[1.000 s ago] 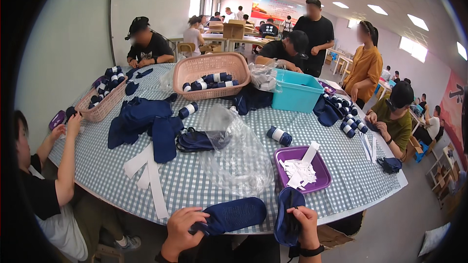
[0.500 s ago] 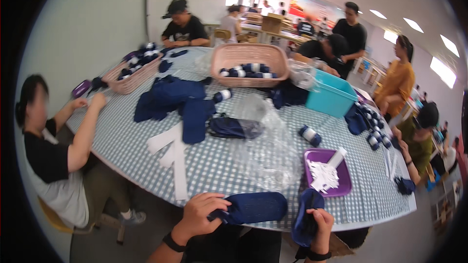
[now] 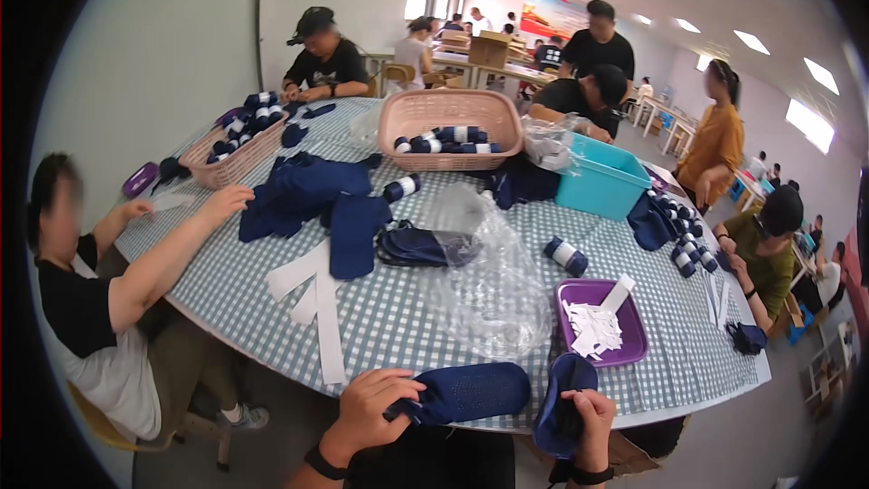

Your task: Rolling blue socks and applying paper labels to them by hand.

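Note:
At the near table edge, my left hand (image 3: 373,406) is closed on the open end of a navy sock (image 3: 484,391), which lies flat with its dotted sole up. A second navy sock (image 3: 552,418) hangs over the edge, pinched at its dark opening by my right hand (image 3: 593,424). Just beyond the right sock sits a purple tray (image 3: 639,344) of small white pieces (image 3: 593,328). Long white paper strips (image 3: 331,335) lie past my left hand. A crumpled clear plastic bag (image 3: 493,294) is spread between them, touching a dark navy bundle (image 3: 412,246).
A navy roll with a white band (image 3: 566,256) lies behind the tray. Farther off stand a pink basket (image 3: 450,163) of rolls, another pink basket (image 3: 240,163) and a turquoise bin (image 3: 597,188). Navy socks are piled (image 3: 312,190) left of centre. Co-workers sit around the table.
The person at the left has stretched an arm toward the navy pile. My hands keep hold of the two socks with little movement. The view has shifted slightly.

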Tool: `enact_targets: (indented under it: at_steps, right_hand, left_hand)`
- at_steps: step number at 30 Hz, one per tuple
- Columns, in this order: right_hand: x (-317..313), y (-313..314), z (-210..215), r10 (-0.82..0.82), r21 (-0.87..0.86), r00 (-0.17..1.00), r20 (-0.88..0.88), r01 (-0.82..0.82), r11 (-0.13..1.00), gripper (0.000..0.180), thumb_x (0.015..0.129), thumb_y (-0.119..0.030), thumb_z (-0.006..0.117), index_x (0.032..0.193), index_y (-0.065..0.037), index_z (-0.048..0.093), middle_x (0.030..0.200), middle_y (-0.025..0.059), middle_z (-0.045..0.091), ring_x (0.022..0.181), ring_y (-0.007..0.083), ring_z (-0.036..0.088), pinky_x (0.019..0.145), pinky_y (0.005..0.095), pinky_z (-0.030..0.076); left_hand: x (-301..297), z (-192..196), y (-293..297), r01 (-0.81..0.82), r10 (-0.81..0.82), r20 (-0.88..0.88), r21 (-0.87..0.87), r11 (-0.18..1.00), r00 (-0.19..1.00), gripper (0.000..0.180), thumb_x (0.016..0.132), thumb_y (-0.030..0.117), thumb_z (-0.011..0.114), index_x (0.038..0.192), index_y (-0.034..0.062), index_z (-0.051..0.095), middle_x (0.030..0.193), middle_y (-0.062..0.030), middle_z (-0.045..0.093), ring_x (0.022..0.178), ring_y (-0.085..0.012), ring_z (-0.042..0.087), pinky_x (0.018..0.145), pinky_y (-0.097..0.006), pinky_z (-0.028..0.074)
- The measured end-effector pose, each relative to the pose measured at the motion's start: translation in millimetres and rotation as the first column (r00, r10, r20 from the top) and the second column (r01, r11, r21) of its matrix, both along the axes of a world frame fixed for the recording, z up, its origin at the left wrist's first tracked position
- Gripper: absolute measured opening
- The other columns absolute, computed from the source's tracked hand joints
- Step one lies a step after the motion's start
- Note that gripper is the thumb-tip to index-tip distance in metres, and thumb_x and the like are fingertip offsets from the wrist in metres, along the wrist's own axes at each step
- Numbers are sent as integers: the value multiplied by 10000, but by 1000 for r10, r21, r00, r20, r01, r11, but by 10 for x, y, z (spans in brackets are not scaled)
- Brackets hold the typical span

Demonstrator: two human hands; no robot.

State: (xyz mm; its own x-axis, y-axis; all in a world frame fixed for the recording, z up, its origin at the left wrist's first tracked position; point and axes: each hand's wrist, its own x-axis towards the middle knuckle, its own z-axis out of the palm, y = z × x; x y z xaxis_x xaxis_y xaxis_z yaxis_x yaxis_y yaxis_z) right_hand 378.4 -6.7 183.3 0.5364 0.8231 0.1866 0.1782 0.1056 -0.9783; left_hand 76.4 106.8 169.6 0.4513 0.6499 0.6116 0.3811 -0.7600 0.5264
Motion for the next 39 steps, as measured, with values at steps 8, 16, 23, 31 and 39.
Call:
enact_targets:
  at_steps: [8,16,23,31,39]
  right_hand:
    - [26,-50,-10,-3,4,999,-53,3,1000,271,903,-191,619,866,56,725,717,-10,608,683,60,499,627,231,358]
    - [16,-35,-40,35,-12,996,-78,-36,999,220,907,-131,626,856,66,709,815,34,699,696,43,501,627,223,369]
    - [72,-32,-56,70,-21,996,-47,-71,997,203,914,-135,648,906,47,737,811,37,708,719,51,553,649,212,419]
    - [29,-80,-42,80,-33,996,-28,-81,996,214,924,-179,665,927,15,753,757,16,689,708,54,558,634,217,417]
    - [5,-55,-77,78,-25,997,0,-78,997,213,924,-181,667,931,13,753,754,26,701,693,55,566,624,219,414]
  left_hand:
    - [19,-17,23,16,-16,-23,5,1000,1000,171,659,61,685,816,107,636,975,21,733,1035,-232,673,831,-353,508]
    - [-7,-3,52,11,-11,-15,2,1000,1000,188,640,52,681,815,101,630,985,13,732,1023,-237,676,823,-361,508]
    - [77,28,29,-2,2,-15,-18,1000,1000,177,609,32,645,777,79,622,947,-36,738,997,-293,679,821,-388,502]
    - [92,-13,15,-20,21,-13,27,999,1000,140,650,67,679,776,99,627,927,-10,736,997,-264,679,822,-381,493]
    - [63,-3,17,-11,11,-11,16,1000,1000,149,650,67,681,784,98,625,929,-8,737,998,-262,678,813,-381,494]
